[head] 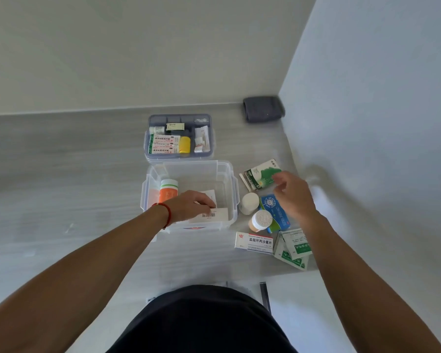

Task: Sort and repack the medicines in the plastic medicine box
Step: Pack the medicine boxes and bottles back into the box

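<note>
At the bottom of the frame, dark clothing and two bare forearms lead up to the hands over a pale wood-grain floor. Lower right of centre lies a white carton (254, 243) with a red stripe, printed 盐酸环丙沙星片; beside it, a fan of green-and-white sachets (293, 250) whose writing is too small to read. These are thin and limp, so they would best be gathered as a stack and pinched by the edges.

Just above stand a small bottle with a white embossed cap (261, 220) and a plain white bottle (249, 203), both light and rigid, easy to take around the body. Under them is a blue box (275, 212) marked "TABLETS". The right hand (294, 193) hovers over this group, fingers loosely spread and holding nothing, near a green-and-white carton (261, 174) with an open end flap.

In mid-frame sits the clear plastic medicine box (189, 194), lid off. The left hand (189, 206), a red cord at the wrist, reaches into it and grips a white carton (210, 216) with a barcode, seemingly setting it flat near the front wall. Such cartons are light and stiff but crush if squeezed; holding across the long edges suits them. An orange bottle with a white-and-green cap (168, 191) stands at the box's left.

Beyond is the compartment tray (180, 136), holding red-and-green cartons, a yellow container and small packets. Farthest, in the wall corner, lies a folded grey cloth (262, 109).
</note>
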`<control>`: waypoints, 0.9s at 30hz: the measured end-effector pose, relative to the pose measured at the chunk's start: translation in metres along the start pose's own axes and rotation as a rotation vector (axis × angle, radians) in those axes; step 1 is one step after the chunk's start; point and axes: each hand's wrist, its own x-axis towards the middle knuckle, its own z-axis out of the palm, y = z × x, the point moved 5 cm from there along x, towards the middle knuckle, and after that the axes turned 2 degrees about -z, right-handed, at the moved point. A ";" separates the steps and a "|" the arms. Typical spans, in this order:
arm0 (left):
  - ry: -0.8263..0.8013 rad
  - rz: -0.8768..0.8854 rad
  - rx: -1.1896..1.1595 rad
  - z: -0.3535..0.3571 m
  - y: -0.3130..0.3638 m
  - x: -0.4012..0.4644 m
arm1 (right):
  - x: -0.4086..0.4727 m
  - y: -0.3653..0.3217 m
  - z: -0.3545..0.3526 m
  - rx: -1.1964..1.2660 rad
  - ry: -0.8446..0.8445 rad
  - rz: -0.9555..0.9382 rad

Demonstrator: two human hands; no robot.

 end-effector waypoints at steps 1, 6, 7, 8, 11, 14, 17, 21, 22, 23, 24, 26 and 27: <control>0.012 -0.009 -0.011 -0.001 0.000 0.000 | 0.010 -0.001 0.007 -0.054 -0.051 -0.039; 0.207 -0.024 -0.058 -0.016 -0.003 -0.006 | 0.049 -0.010 0.036 -0.479 -0.288 -0.201; 0.256 -0.013 -0.052 -0.020 -0.003 -0.010 | 0.054 -0.010 0.041 -0.547 -0.317 -0.231; 0.299 -0.002 -0.055 -0.023 -0.003 -0.014 | 0.058 -0.008 0.046 -0.599 -0.338 -0.252; 0.407 0.018 -0.074 -0.033 -0.004 -0.024 | 0.064 -0.004 0.051 -0.680 -0.326 -0.305; 0.448 0.021 -0.077 -0.037 -0.003 -0.028 | 0.065 -0.007 0.050 -0.733 -0.302 -0.380; 0.445 0.026 -0.087 -0.033 0.000 -0.028 | 0.065 -0.006 0.048 -0.715 -0.290 -0.391; 0.440 0.050 -0.080 -0.028 0.008 -0.029 | 0.067 0.000 0.044 -0.722 -0.248 -0.353; 0.438 0.054 -0.075 -0.028 0.010 -0.029 | 0.067 0.000 0.042 -0.731 -0.236 -0.339; 0.437 0.059 -0.072 -0.028 0.012 -0.030 | 0.067 -0.001 0.038 -0.741 -0.219 -0.326; 0.438 0.071 -0.071 -0.028 0.016 -0.031 | 0.065 -0.004 0.033 -0.748 -0.195 -0.314; 0.438 0.090 -0.070 -0.027 0.025 -0.031 | 0.059 -0.014 0.018 -0.733 -0.142 -0.289; 0.437 0.102 -0.076 -0.027 0.030 -0.031 | 0.055 -0.021 0.010 -0.707 -0.114 -0.277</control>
